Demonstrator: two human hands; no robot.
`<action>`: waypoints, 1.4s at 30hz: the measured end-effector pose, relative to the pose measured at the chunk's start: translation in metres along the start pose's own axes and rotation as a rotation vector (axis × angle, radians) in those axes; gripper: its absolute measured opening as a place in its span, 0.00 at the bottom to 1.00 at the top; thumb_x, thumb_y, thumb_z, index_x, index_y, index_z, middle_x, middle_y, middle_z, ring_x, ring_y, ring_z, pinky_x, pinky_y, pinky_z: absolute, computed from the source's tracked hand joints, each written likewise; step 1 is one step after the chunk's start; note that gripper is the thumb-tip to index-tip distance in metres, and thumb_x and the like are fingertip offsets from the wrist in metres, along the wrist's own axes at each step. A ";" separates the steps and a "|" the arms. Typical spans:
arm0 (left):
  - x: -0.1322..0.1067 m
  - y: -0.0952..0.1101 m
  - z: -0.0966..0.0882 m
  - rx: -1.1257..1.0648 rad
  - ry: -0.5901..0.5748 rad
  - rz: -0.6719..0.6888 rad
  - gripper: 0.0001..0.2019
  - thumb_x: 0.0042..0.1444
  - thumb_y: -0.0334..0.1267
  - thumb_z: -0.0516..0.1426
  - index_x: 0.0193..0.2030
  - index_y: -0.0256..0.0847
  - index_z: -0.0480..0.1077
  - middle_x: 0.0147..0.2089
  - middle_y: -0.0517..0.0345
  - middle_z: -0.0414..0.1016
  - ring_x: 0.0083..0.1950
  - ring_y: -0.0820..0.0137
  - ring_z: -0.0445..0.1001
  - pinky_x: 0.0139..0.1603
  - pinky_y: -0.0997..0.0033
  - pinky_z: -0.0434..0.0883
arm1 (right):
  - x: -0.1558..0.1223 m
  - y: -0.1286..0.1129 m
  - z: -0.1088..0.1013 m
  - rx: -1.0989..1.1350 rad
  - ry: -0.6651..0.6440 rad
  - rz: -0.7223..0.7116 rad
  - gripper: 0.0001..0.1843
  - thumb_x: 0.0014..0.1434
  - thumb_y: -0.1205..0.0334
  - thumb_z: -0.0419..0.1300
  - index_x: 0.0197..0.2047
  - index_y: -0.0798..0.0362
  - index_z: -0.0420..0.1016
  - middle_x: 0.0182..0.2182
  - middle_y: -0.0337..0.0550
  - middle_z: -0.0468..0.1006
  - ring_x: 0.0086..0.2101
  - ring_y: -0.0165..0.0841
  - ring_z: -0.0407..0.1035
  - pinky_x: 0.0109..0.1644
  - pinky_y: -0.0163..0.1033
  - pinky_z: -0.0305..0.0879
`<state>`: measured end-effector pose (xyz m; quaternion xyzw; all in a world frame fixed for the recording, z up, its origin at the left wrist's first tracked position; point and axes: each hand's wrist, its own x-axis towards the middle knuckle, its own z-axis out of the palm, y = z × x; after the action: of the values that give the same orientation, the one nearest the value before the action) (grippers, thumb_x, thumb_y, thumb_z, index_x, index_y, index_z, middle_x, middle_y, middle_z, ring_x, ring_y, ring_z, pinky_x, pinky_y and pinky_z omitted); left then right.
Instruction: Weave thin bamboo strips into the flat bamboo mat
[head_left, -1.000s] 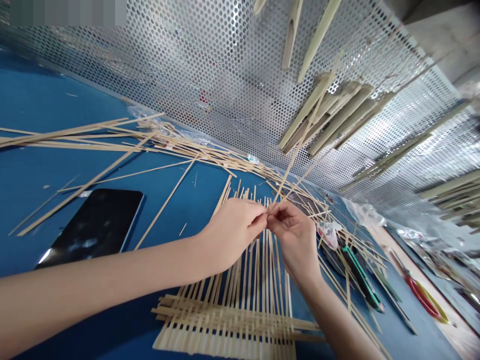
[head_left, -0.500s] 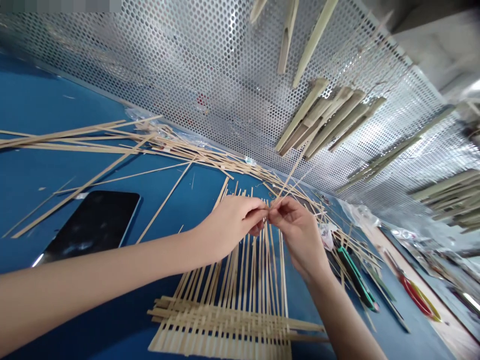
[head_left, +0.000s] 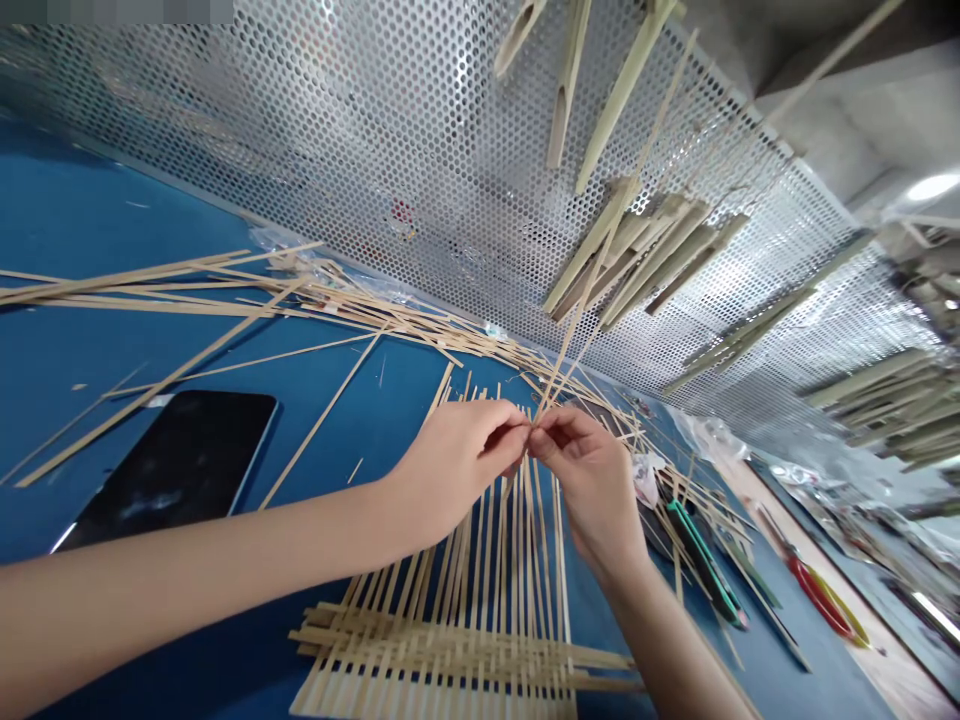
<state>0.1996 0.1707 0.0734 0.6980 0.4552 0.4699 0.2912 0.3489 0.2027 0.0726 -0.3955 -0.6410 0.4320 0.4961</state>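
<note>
A small pale tag [head_left: 493, 330] sits among the loose strips, too small to read, and a blurred band [head_left: 127, 12] covers the top left corner. No other writing can be made out at this size.

At lower centre lies a flat, half-woven bamboo mat [head_left: 442, 645], its pale, narrow strips crossing in a lattice. Its upright bamboo strips [head_left: 511, 550] fan up to the middle of the frame, where the left hand [head_left: 454, 465] and right hand [head_left: 589, 490] meet above the mat. Both pinch narrowly: the left fingers [head_left: 502, 432] and right fingers [head_left: 555, 425] nearly touch around the strip ends, and the hands hide exactly which strips they grip.

A tangled pile of loose bamboo strips [head_left: 360, 312] runs across the blue work surface [head_left: 82, 190]. A black phone [head_left: 172, 470] lies at left with glare on its glass.

At lower right, a green-edged tool [head_left: 705, 565] lies partly under strips, and red-handled scissors [head_left: 821, 600] lie near the frame's edge, their blades hard to make out. Split bamboo pieces [head_left: 637, 255] hang against a perforated metal panel [head_left: 390, 130] along the top.
</note>
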 end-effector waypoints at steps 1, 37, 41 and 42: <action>-0.001 0.000 0.001 0.031 0.006 0.015 0.10 0.61 0.32 0.49 0.31 0.37 0.69 0.25 0.63 0.73 0.27 0.76 0.71 0.30 0.76 0.65 | -0.001 0.000 0.001 -0.003 0.005 -0.003 0.06 0.48 0.66 0.66 0.29 0.51 0.73 0.27 0.34 0.73 0.31 0.27 0.68 0.39 0.35 0.65; 0.006 -0.021 0.008 -0.075 -0.123 -0.073 0.08 0.55 0.42 0.56 0.32 0.39 0.69 0.32 0.59 0.68 0.33 0.70 0.64 0.35 0.69 0.60 | 0.022 0.003 -0.007 0.226 -0.152 0.120 0.12 0.48 0.59 0.66 0.27 0.51 0.65 0.29 0.36 0.71 0.28 0.27 0.63 0.36 0.34 0.61; 0.005 -0.019 0.011 -0.228 -0.184 -0.130 0.10 0.52 0.40 0.58 0.24 0.38 0.68 0.23 0.62 0.66 0.26 0.72 0.64 0.30 0.71 0.60 | 0.016 0.000 -0.003 0.208 -0.164 0.152 0.13 0.48 0.55 0.66 0.29 0.52 0.67 0.27 0.36 0.72 0.26 0.27 0.64 0.32 0.35 0.62; 0.005 -0.017 0.010 -0.279 -0.179 -0.143 0.11 0.53 0.40 0.57 0.22 0.39 0.67 0.22 0.63 0.66 0.25 0.73 0.64 0.30 0.71 0.62 | 0.014 -0.001 -0.001 0.197 -0.172 0.156 0.13 0.49 0.53 0.65 0.31 0.52 0.68 0.27 0.37 0.73 0.26 0.27 0.65 0.32 0.35 0.63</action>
<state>0.2031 0.1825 0.0569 0.6558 0.4064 0.4425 0.4571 0.3473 0.2153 0.0782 -0.3550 -0.6030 0.5622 0.4409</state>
